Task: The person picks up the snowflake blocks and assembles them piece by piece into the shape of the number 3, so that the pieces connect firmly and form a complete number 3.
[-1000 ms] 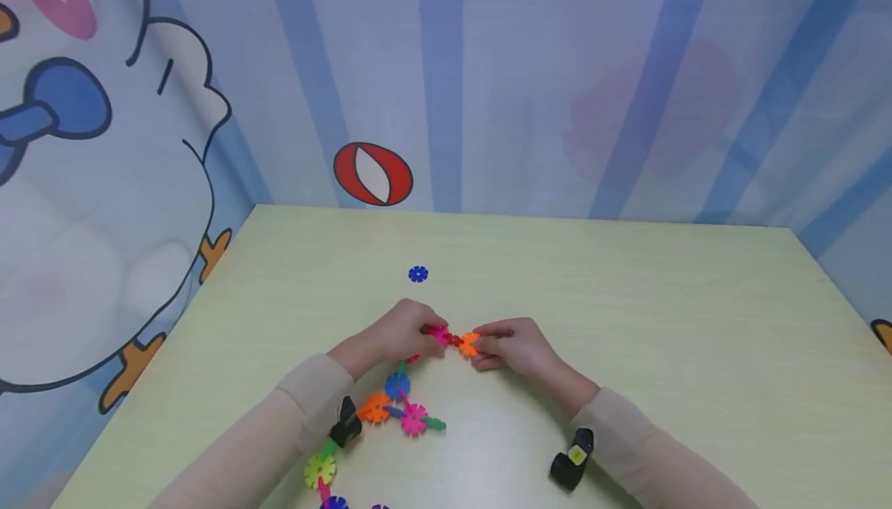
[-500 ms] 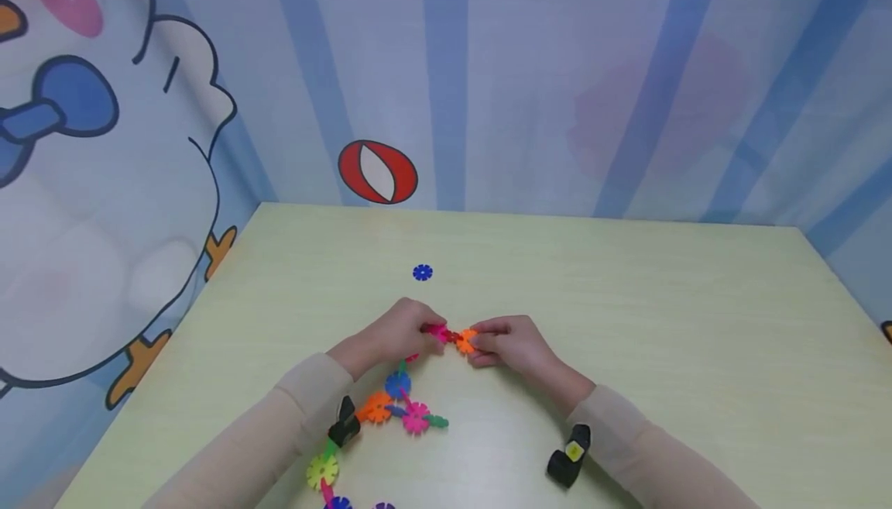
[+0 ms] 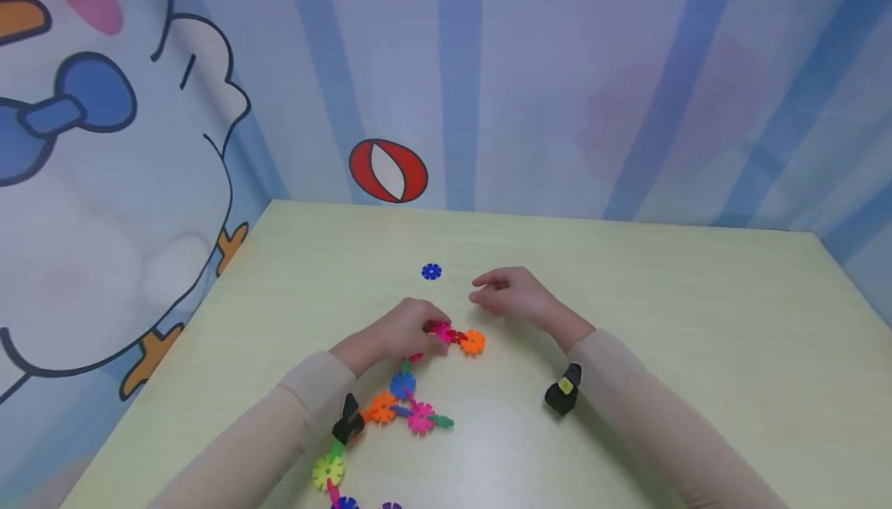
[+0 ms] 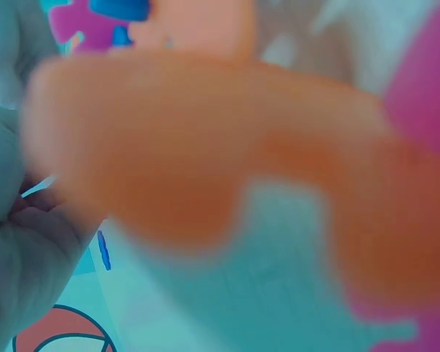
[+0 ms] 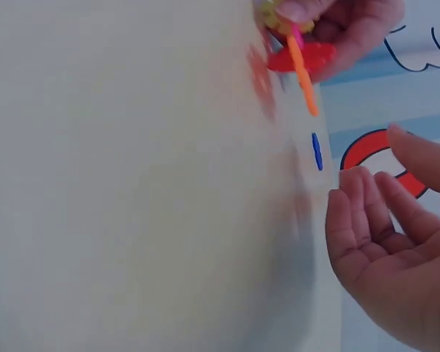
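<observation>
My left hand [image 3: 407,328] pinches a pink snowflake disc [image 3: 443,331] above the table. A red disc [image 3: 456,336] links it to an orange disc [image 3: 472,342] on the right. In the right wrist view a yellow disc [image 5: 268,16] also shows under the left thumb. My right hand [image 3: 519,294] holds nothing, its fingers loosely bent in the right wrist view. It hovers right of a loose blue disc [image 3: 431,271] on the table. A blurred orange piece [image 4: 154,147] fills much of the left wrist view, hiding part of the left hand.
Below the left wrist lies a chain of linked discs, among them blue [image 3: 402,385], pink [image 3: 421,419] and yellow [image 3: 328,472]. The left sleeve and wrist camera hide part of it. A patterned wall cloth [image 3: 530,106] rises behind the table [image 3: 662,300].
My right hand has let go of the orange disc and moved up and away toward the loose blue disc. The left hand keeps its pinch. The head view has shifted slightly.
</observation>
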`<state>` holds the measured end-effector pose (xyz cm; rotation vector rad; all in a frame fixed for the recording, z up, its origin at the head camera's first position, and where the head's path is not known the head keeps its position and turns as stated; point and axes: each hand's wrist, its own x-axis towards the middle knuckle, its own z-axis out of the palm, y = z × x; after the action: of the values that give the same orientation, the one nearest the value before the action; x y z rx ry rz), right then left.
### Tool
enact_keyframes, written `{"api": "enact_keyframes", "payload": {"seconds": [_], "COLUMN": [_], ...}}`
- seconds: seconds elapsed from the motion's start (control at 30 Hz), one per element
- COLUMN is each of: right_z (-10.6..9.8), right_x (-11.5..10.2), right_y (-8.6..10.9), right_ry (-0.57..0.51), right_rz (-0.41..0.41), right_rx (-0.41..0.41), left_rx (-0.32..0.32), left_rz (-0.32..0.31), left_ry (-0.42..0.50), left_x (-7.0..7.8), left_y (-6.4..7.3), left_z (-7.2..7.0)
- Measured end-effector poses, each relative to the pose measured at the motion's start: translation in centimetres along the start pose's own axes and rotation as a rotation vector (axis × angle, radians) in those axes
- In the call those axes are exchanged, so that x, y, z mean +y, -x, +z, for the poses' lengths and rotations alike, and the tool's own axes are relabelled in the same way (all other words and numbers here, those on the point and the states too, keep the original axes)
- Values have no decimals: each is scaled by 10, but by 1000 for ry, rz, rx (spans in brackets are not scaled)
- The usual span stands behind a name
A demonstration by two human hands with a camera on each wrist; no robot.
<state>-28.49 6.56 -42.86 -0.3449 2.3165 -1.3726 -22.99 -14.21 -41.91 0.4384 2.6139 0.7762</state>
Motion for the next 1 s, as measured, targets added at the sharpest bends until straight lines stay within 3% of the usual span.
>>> {"api": "enact_keyframes", "payload": {"seconds": [0.17,0.43,0.77,1.0], "right_z": [0,9,21,32], "right_x": [-14,-28,-25,-30], "right_y": [-26,-56,-82,-89], "right_ry": [22,81,112,208], "right_rz": [-84,-134,-127,-114], "right_rx": [6,14,10,36], "left_rx": [-12,-11,-2,20], "left_rz": [8,3,-17,-13], "left_ry": [8,3,-1,15], "left_x": [-3,-5,-13,-17], "left_y": [-1,2,8,11], "left_z": [1,-1,-3,-5]}}
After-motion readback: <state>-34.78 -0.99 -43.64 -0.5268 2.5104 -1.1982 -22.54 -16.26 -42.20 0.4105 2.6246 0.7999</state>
